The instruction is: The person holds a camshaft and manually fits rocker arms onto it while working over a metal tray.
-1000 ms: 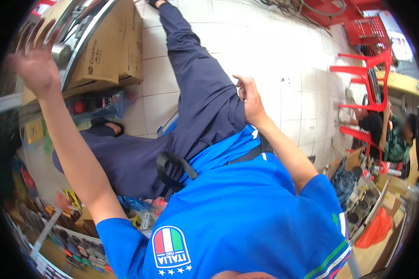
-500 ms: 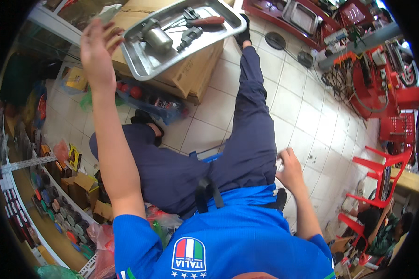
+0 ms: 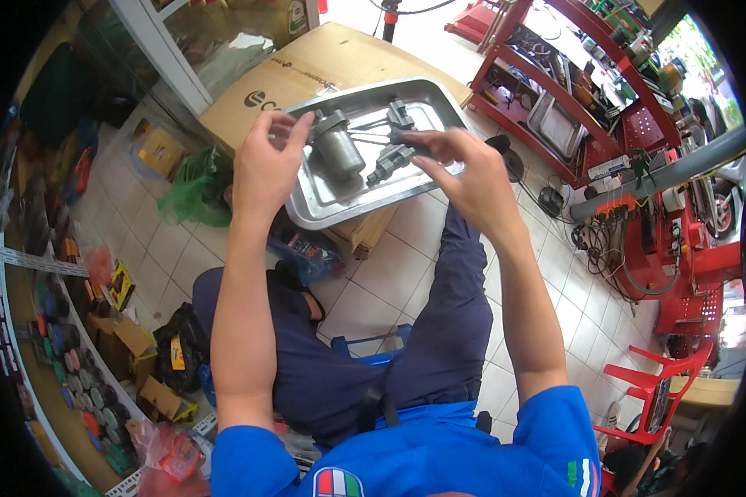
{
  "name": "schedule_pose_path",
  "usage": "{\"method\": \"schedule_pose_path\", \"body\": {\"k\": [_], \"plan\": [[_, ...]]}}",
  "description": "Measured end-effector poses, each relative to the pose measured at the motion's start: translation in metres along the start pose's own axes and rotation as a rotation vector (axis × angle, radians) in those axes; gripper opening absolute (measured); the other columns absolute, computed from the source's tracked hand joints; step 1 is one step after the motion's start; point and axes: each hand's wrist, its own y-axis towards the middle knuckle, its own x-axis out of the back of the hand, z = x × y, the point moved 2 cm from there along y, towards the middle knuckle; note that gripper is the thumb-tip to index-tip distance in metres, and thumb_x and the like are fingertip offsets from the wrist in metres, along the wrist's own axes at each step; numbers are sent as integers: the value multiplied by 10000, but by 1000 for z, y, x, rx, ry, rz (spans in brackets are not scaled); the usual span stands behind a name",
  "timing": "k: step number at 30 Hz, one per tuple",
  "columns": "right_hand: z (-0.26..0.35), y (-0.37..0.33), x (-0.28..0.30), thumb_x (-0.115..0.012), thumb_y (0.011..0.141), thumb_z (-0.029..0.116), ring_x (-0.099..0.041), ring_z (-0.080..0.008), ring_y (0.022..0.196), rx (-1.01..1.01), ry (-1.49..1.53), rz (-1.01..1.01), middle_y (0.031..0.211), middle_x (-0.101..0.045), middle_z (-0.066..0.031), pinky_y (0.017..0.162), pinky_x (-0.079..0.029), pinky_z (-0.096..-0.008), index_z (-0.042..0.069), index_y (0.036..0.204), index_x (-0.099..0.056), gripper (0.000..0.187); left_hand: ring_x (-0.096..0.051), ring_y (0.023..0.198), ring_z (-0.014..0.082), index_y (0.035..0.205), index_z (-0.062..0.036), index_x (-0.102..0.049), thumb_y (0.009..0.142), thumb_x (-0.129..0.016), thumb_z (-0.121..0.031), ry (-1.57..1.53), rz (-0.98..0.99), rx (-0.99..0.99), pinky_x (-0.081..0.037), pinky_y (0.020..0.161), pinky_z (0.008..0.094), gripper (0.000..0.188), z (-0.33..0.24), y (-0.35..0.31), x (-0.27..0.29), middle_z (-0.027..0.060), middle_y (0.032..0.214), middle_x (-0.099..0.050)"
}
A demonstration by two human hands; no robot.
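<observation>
At twelve o'clock from your lap, a large brown cardboard box (image 3: 340,58) bears a shallow, rectangular, shiny metal tray (image 3: 323,222). Your left hand (image 3: 265,170) is at the tray's nine o'clock end, thumb and fingers loosely curled, a gap between them and nothing seen in their grip. Your right hand (image 3: 477,178) reaches in from three o'clock, thumb and forefinger parted; whether the fingertips pinch anything cannot be told. Inside the tray, just beside your left thumb, lies a dull grey metal cylinder with a flanged end (image 3: 340,153); contact is unclear. Smaller are two dark grey, ribbed, blocky parts near your right fingertips: a far block (image 3: 399,113) toward one o'clock and a near block (image 3: 389,164) toward four. Thinnest, slim metal rods (image 3: 371,131) lie between cylinder and far block. The step in hand looks like reaching for these pieces, none seemingly lifted. Your next move likely calls for settling the fingertips squarely on one piece, without dragging the rods.
</observation>
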Motion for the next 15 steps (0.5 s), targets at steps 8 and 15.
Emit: {"method": "schedule_pose_path", "body": {"k": [8, 15], "plan": [[-13, 54, -56, -750, 881, 259, -668, -333, 1010, -69, -322, 190, 1043, -667, -129, 850, -532, -453, 85, 1086, -707, 273, -683, 824, 202, 1160, -8, -633, 907, -761, -376, 38, 47, -21, -543, 757, 335, 464, -3, 5, -7, 127, 1041, -685], [-32, 52, -40, -794, 845, 274, -618, -313, 1066, -182, -224, 209, 1050, -658, -118, 930, -499, -417, 85, 1083, -741, 309, -669, 811, 199, 1162, -29, -641, 892, -776, -368, 19, 28, -121, -543, 743, 343, 454, 4, 0, -8, 117, 1088, -667]]}}
